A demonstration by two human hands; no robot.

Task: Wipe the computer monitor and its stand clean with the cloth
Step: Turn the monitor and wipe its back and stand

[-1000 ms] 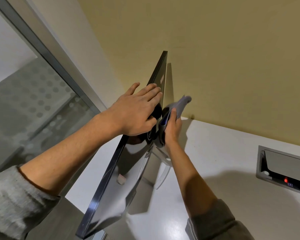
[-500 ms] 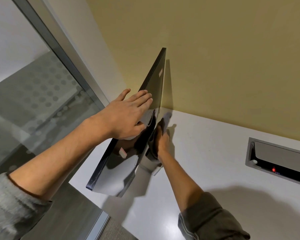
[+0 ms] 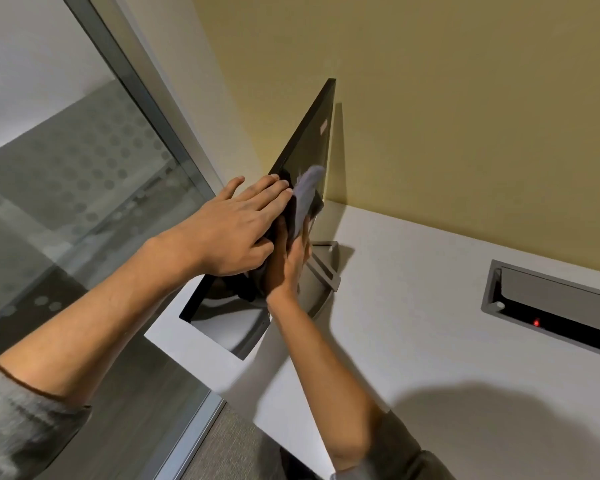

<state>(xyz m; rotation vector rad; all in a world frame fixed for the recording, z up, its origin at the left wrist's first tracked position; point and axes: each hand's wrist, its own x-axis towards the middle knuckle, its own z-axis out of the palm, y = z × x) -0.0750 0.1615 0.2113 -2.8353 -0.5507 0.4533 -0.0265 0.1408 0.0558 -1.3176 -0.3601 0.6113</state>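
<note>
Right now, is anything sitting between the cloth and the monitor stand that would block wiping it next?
Nothing visible blocks it. The right hand presses the cloth against the back of the monitor, and the stand sits just below on the white desk, with bare surface around it. The left hand steadies the monitor's top edge.

Glossy black monitor (image 3: pixel 307 147), soft grey cloth (image 3: pixel 305 195), matt white desk (image 3: pixel 430 306)

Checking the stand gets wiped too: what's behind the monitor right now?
Behind the monitor, the right hand presses a grey cloth to its back. The stand's lower part shows on the desk; its joint is hidden.
</note>
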